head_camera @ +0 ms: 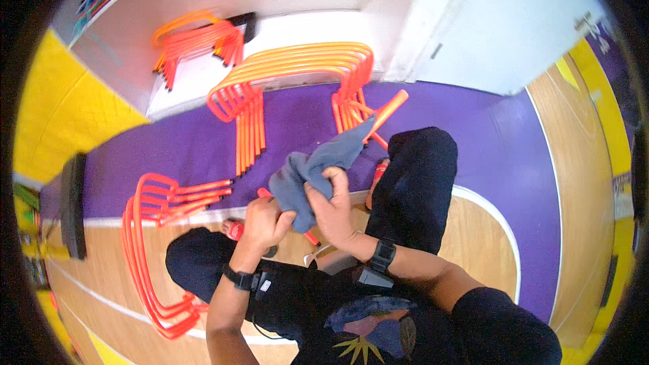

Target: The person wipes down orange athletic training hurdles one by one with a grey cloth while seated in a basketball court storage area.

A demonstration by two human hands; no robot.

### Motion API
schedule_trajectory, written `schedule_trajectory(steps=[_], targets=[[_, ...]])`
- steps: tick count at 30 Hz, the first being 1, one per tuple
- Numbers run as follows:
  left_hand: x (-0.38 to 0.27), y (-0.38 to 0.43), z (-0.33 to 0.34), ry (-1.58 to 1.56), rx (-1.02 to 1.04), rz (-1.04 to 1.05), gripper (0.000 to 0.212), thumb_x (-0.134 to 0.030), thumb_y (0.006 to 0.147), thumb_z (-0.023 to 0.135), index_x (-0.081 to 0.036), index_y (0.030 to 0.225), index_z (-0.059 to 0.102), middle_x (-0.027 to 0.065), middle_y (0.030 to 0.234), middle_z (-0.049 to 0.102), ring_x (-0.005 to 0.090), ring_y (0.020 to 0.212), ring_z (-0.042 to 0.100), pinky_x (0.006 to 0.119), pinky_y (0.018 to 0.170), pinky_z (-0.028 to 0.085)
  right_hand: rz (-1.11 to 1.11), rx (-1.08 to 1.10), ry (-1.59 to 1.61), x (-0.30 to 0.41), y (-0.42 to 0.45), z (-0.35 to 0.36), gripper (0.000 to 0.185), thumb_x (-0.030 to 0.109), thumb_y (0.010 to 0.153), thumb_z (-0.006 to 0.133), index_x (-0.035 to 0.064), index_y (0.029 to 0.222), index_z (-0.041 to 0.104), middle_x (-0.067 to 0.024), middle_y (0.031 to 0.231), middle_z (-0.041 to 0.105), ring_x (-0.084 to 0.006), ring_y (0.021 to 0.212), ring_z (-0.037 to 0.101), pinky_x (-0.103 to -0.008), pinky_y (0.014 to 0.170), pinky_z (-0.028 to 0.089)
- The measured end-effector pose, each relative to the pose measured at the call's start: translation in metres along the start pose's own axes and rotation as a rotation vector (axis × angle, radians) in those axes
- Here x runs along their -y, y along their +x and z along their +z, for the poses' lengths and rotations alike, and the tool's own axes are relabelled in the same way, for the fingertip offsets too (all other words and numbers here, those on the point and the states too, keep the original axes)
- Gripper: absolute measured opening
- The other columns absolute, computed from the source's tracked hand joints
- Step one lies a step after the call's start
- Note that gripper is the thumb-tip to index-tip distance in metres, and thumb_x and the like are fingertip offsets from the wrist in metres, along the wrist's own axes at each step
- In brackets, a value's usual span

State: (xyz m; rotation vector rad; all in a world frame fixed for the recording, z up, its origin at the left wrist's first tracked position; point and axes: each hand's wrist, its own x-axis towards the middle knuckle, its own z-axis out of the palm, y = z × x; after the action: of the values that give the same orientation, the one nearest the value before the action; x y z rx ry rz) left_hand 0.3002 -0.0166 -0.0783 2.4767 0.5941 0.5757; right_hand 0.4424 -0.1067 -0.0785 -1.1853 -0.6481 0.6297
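Note:
A blue-grey cloth [329,159] is bunched between my hands, in front of my bent knees. My left hand [264,225] grips its lower left part, thumb on top. With thumb and fingers, my right hand [334,205] pinches the folds at its right side. An orange-red plastic tube [390,109], seemingly part of a training hurdle, sticks out past the cloth's upper tip. Below the cloth shows a red tube end [313,239] with a black tip; how it joins the upper tube is hidden. Whether either hand also holds a tube cannot be told.
Nested orange hurdles [304,58] stand ahead on the purple floor. More red-orange hurdles [147,263] lie at the left. Another stack [203,40] rests on a white ledge by the wall. A black object [75,205] stands at the far left; a pale door [487,30] is upper right.

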Motion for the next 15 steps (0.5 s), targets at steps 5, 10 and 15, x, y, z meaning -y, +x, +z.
schedule_trajectory(steps=[5,10,15], targets=[[-0.025,0.013,-0.033,0.041,-0.199,0.047,0.054,-0.053,0.087,0.054,-0.001,0.070,0.059,0.0176,0.066,0.055,0.0389,0.061,0.055,0.046,0.056,0.042,-0.136,0.047,0.013,0.028,0.002,0.004,0.028,-0.003,0.087,0.058,0.0076,0.107,0.042,-0.0008,0.102,0.046,-0.0069,0.094,0.043,-0.0229,0.082,0.040],[-0.071,0.037,-0.079,-0.201,-0.399,-0.130,0.017,-0.014,0.088,0.053,-0.001,0.098,0.055,0.0044,0.090,0.052,0.0147,0.078,0.051,0.030,0.070,0.043,-0.201,0.071,0.096,0.072,0.014,0.014,0.028,-0.003,0.084,0.059,0.0075,0.104,0.042,-0.0019,0.101,0.045,-0.0089,0.097,0.043,-0.0254,0.085,0.039],[-0.100,0.087,-0.120,-0.319,-0.272,-0.212,0.042,-0.025,0.099,0.046,0.002,0.131,0.048,0.0133,0.123,0.055,0.0206,0.112,0.052,0.034,0.098,0.040,-0.274,0.257,0.005,0.096,-0.003,0.010,0.031,0.002,0.071,0.063,0.0040,0.098,0.048,-0.0119,0.096,0.051,-0.0276,0.094,0.051,-0.0349,0.088,0.041]])
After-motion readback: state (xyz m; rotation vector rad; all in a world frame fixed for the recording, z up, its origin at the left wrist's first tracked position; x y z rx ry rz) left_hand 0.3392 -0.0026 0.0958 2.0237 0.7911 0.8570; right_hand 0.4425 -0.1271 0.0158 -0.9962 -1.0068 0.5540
